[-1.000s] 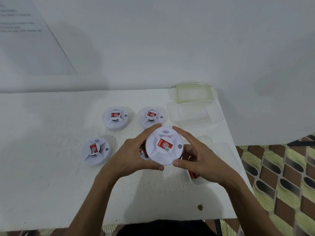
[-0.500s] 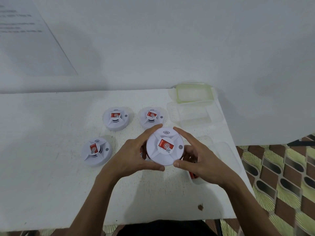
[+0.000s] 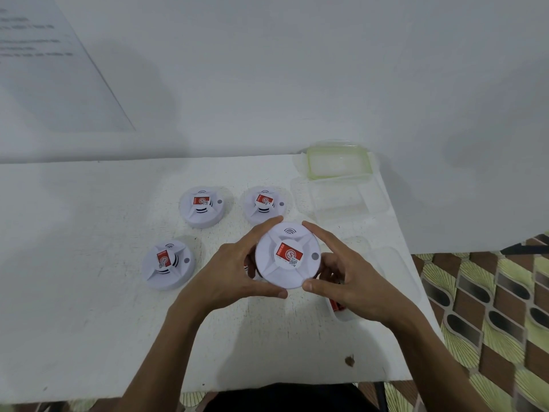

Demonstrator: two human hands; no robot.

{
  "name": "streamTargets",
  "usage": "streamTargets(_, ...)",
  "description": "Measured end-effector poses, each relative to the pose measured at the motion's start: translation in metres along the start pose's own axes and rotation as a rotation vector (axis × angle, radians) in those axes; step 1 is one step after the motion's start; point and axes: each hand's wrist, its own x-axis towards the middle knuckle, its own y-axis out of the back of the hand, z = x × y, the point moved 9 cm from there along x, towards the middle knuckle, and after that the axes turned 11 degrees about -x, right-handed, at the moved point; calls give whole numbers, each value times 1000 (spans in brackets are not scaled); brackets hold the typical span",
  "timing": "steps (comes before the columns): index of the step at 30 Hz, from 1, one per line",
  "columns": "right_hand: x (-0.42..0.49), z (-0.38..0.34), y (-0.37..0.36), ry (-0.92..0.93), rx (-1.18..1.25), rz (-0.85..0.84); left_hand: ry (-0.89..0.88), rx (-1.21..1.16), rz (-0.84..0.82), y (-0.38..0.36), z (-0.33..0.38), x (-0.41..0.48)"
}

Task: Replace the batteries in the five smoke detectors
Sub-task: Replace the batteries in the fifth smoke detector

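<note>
White plastic smoke detector (image 3: 287,257) was held face-up just above the table (image 3: 89,233) — left hand (image 3: 234,272) and right hand (image 3: 353,281) each gripped opposite sides of its rim, probably to twist it open.

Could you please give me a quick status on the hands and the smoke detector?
Left hand and right hand grip one detector by its rim, label up. Three other detectors sit on the table. Nothing in the way.

held detector (image 3: 287,255): white round, red label, face-up, lifted | three detectors (image 3: 202,206) on table
</note>
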Motion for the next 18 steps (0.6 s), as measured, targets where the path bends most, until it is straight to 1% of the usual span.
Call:
streamTargets(6,0,-1,1,9,16,10,17,-36,9,1,1,-1)
streamTargets(18,0,1,0,5,-13,-1,4,13,0,0,-4,0)
